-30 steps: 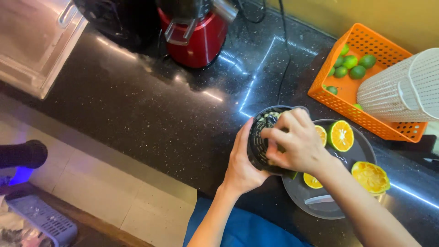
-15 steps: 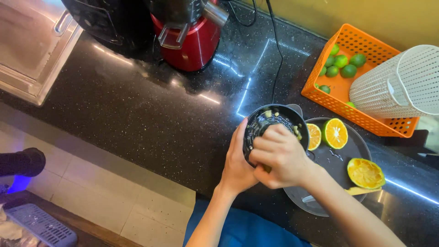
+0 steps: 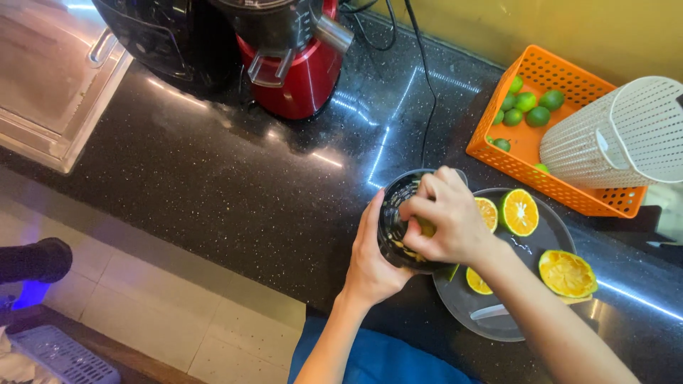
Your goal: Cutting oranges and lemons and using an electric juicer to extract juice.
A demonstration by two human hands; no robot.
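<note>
A black round juicer bowl [image 3: 393,213] stands on the dark counter, and my left hand [image 3: 373,256] grips its near side. My right hand [image 3: 445,217] presses a citrus half [image 3: 427,227] down into the bowl; most of the fruit is hidden under my fingers. To the right lies a grey plate [image 3: 526,245] with cut orange-fleshed green citrus halves [image 3: 519,212], a squeezed-out half [image 3: 567,273] at its right edge and a knife [image 3: 491,311] at its near rim.
An orange basket [image 3: 530,142] with several small green citrus fruits sits at the back right, a white mesh basket [image 3: 619,139] lying on it. A red appliance [image 3: 295,53] and a black one [image 3: 171,35] stand at the back. A black cable [image 3: 425,92] crosses the counter.
My right hand has stayed on the fruit in the bowl and turned slightly. The view has shifted, so bowl and plate sit a little lower and more to the left.
</note>
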